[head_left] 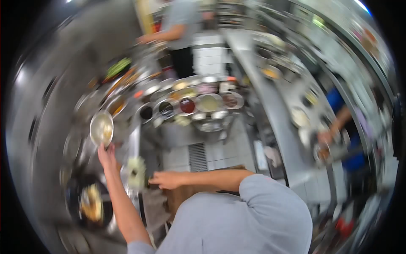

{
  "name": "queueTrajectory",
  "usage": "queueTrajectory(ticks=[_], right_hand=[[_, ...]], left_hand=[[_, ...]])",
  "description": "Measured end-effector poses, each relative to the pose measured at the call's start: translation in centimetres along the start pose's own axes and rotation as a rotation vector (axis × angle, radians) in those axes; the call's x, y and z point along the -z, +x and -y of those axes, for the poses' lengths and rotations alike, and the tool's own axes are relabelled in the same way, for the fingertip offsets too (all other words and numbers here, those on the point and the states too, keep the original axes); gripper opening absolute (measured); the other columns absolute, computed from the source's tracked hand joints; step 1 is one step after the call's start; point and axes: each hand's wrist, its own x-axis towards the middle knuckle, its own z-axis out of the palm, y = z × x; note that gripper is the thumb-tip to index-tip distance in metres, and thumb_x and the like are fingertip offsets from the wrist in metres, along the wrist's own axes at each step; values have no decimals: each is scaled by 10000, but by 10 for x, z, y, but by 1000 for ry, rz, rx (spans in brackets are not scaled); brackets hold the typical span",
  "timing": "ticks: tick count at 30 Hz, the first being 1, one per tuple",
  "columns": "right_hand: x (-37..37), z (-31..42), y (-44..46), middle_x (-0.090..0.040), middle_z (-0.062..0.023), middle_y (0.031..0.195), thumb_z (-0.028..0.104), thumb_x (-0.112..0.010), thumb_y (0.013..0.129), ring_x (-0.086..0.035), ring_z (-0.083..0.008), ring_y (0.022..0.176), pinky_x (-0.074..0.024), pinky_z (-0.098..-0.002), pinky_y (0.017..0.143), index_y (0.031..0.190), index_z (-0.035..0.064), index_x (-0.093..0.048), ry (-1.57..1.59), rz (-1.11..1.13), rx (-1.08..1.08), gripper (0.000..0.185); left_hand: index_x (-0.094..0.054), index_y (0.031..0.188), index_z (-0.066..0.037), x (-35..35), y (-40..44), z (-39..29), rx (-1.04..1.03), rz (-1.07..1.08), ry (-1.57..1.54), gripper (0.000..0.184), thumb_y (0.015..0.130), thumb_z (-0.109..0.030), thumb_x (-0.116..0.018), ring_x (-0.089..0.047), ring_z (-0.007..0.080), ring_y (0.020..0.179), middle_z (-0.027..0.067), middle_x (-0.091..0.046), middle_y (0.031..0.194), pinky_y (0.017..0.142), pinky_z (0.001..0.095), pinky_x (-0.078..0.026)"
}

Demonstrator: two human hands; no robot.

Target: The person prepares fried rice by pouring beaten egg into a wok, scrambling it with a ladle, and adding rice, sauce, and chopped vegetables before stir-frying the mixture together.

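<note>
At the lower left of my view, my left hand (108, 155) grips a pale bowl (100, 125) by its near edge, the bowl sitting at twelve o'clock from that hand, with something yellowish inside it. At four o'clock from there is my right hand (168, 180), its fingers pointing towards the left; the blur is too strong for me to tell whether it grasps anything. Just beside it, at its nine o'clock, is a blurred pale green thing (136, 172) (I can't make out what it is).

At seven o'clock from my left hand sits a dark wok (75, 199) with yellow and brown food (91, 203) in it. At two o'clock stands a cluster of containers, among them one of dark red contents (187, 106) and one of pale contents (209, 103). Past the bowl, at twelve o'clock, is a bright green heap (117, 69).

Farther off, at one o'clock, a person in a grey shirt (182, 19) stands with an arm stretched out. Well away at three o'clock, across a long metal counter (270, 114), another person's hand (326, 136) is near a small bowl (322, 152).
</note>
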Motion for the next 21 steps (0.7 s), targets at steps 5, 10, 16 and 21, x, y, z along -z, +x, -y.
queueTrajectory(ticks=[5,10,16,21], right_hand=[[60,-65,-279,-607,-161,1124,133,-551,892,-568,-330,1066,-465,-403,898,1284,90,-544,65,-340,-488,395],[84,-40,-521,-603,-202,1055,87,-529,856,-552,-381,999,-436,-450,894,1183,15,-582,-518,-1099,-1326,339],[51,-17,-598,-534,-181,1149,37,-598,797,-492,-366,1065,-398,-437,945,1185,7,-563,-680,-1336,-1569,391],[50,-30,-564,-536,-196,1157,49,-603,811,-489,-377,1118,-406,-437,954,1184,-1,-558,-698,-1402,-1511,379]], left_hand=[[-578,1083,-50,-206,-118,235,560,419,114,215,935,-196,-525,-621,215,808,91,-610,1011,695,337,-551],[-501,1140,-1,-368,-305,393,848,747,476,252,912,-105,-480,-629,260,863,150,-558,1124,695,363,-554],[-471,1182,-20,-505,-342,494,644,1041,405,379,972,-334,-483,-599,292,979,153,-539,1160,748,392,-549],[-473,1301,-54,-501,-387,432,1046,1682,896,655,947,-595,-370,-579,324,1066,167,-515,1265,851,464,-510]])
